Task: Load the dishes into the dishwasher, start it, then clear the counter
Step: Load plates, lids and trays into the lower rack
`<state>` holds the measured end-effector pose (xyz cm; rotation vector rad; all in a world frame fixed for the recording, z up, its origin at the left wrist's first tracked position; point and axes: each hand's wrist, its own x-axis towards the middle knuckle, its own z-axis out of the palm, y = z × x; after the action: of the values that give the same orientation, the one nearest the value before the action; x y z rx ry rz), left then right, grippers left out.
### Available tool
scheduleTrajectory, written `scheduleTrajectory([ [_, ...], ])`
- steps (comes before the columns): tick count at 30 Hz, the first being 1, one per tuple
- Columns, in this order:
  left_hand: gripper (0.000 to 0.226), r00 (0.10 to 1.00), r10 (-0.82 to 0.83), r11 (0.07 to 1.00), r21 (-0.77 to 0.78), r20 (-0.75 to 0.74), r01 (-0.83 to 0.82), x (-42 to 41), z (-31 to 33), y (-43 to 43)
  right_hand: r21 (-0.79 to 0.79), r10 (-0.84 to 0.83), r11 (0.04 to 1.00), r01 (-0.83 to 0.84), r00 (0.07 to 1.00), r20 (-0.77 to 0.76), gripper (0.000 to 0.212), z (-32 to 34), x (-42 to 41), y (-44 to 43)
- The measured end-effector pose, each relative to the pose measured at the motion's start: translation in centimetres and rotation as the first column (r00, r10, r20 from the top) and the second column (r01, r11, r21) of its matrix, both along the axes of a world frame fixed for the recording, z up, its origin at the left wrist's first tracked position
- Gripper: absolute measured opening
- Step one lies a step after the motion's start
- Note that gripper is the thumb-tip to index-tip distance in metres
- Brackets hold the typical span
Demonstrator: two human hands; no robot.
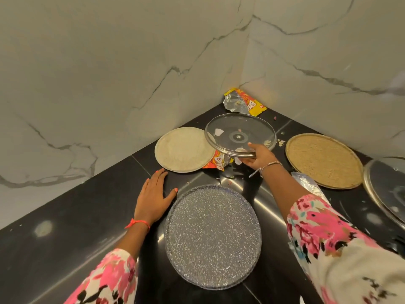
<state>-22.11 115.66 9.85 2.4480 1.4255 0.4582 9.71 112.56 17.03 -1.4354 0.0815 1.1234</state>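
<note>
Five round pieces at the black desk (pixel 65 216). Speckled grey plate (pixel 212 235) lies nearest. At its twelve o'clock: glass lid (pixel 240 133), tilted, near rim held in the right hand (pixel 259 157), grip clamped on it. Cream plate (pixel 184 149) at eleven o'clock; tan plate (pixel 324 160) at two; second glass lid (pixel 388 189) at three. Left hand (pixel 153 194) at nine o'clock, flat on the desk, grip apart. Torn snack wrapper (pixel 245 102) in the far corner.

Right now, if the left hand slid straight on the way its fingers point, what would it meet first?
Most likely the near rim of the pale round plate, just ahead of the left hand flat on the counter.
</note>
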Motion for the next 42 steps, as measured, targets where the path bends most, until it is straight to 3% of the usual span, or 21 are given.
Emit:
scheduleTrajectory([
  [3, 0.086, 1.0, -0.005, 1.0, 0.005, 0.001, 0.005, 0.0, -0.2, 0.0, 0.036, -0.05, 0.998, 0.051, 0.998, -0.031, 0.028, -0.5, 0.2, 0.7],
  [8, 0.087, 1.0, -0.005, 1.0, 0.011, 0.003, 0.005, 0.0, -0.3, 0.0, 0.086, -0.172, 0.981, 0.173, 0.985, -0.017, 0.032, 0.0, -0.5, 0.1],
  [12, 0.084, 1.0, -0.008, 1.0, -0.003, 0.014, 0.008, -0.1, -0.3, 0.4, 0.151, -0.191, 0.97, 0.193, 0.981, -0.024, 0.015, 1.4, -1.7, -2.2],
  [16, 0.069, 0.999, -0.047, 0.997, -0.067, 0.018, 0.048, -0.3, -0.1, 0.3, 0.241, -0.187, 0.954, 0.178, 0.982, 0.016, 0.02, 3.3, -2.0, -6.3],
  [19, 0.064, 0.993, -0.024, 0.986, -0.163, 0.115, 0.042, -1.0, 1.0, -1.9, 0.275, -0.192, 0.944, 0.182, 0.981, 0.007, 0.029, 4.5, -2.8, -10.4],
  [25, 0.059, 0.98, -0.011, 0.996, -0.079, 0.2, 0.028, -4.3, 2.9, -13.7, 0.315, -0.122, 0.94, 0.13, 0.992, -0.044, 0.011, 5.0, -7.0, -22.2],
  [32, 0.06, 0.973, -0.067, 0.997, -0.008, 0.223, 0.071, -7.0, 1.9, -31.5, 0.323, -0.155, 0.931, 0.171, 0.985, -0.075, 0.041, 2.5, -12.8, -38.2],
  [37, 0.085, 0.975, -0.179, 0.984, 0.002, 0.132, 0.18, -10.9, 0.6, -48.4, 0.285, -0.098, 0.95, 0.125, 0.989, -0.107, 0.02, 1.8, -18.9, -56.1],
  [42, 0.086, 0.958, -0.284, 0.958, -0.013, 0.039, 0.285, -14.4, -2.0, -60.8, 0.2, -0.125, 0.97, 0.138, 0.989, -0.076, 0.02, -0.3, -24.2, -71.2],
])
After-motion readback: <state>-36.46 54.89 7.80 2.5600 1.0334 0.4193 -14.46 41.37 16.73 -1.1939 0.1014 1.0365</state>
